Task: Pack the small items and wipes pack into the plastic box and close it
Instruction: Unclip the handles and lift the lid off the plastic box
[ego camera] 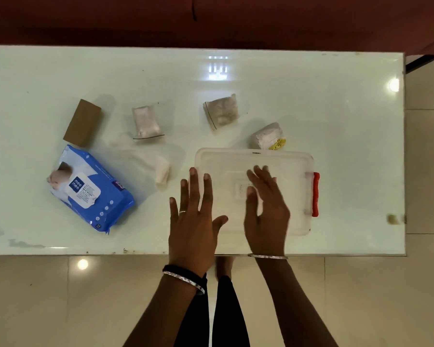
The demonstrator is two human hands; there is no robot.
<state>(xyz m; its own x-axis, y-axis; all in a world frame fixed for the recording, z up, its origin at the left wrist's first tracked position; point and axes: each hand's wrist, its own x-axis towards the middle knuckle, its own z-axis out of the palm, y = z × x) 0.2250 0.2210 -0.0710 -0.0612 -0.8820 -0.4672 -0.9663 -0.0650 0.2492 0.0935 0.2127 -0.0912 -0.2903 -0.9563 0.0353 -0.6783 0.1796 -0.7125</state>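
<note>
A clear plastic box [293,169] with its lid on and a red latch [315,194] at its right end sits near the table's front edge. My right hand [266,209] lies flat on the lid, fingers spread. My left hand [193,219] rests at the box's left end, fingers apart, holding nothing. A blue wipes pack [90,189] lies at the front left. A brown block [82,122], two clear pouches [147,122] [222,111], a white bundle with a yellow tag [267,136] and a small white roll [162,172] lie loose around it.
The white glossy table [348,108] ends just in front of my wrists. Tiled floor [386,296] lies below and to the right. A dark red surface [211,21] runs behind the far edge. My legs [226,309] show under the table edge.
</note>
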